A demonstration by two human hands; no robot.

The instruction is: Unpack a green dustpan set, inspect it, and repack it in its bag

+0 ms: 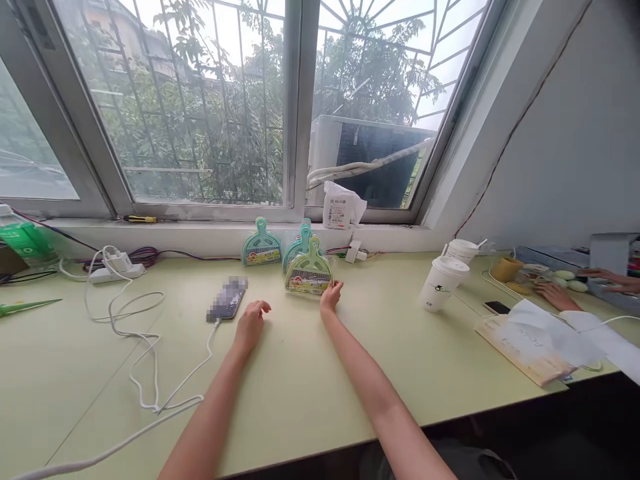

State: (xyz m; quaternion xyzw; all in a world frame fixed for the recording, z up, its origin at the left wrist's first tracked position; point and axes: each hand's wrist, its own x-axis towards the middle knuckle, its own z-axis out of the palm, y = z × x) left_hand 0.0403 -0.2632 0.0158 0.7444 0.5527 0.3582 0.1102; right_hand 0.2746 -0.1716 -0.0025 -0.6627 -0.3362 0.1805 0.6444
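Where the desk [300,373] meets the wall under the window, a green dustpan set [309,272] stands upright in its clear packet, and the right hand [331,297] touches its lower right corner, fingers curled loosely against the packet's edge — whether they actually pinch it I cannot tell. Just behind the green one stand two teal sets: one [261,248] to the left, leaning on the wall, and another [299,241] partly hidden behind the green. The left hand [250,323] lies palm down on the desk, well apart from the packets, its fingers relaxed and slightly spread, holding nothing; its fingertips point toward a phone [227,299] that lies flat just beside it. A white cable [150,373] runs from the phone's near end in loose loops across the desk to a power strip [116,270] by the wall on the left. Right of the packets, a small white plug [354,251] sits at the wall, and a white bag [341,207] rests on the sill above. Farther right stand two white lidded cups [443,283] — one in front of the other — and beyond them a second phone [497,307], a paper-covered board [530,340], and another person's hands [560,295] over small objects at the desk's far right end. A yellow screwdriver [140,219] lies on the sill at left.
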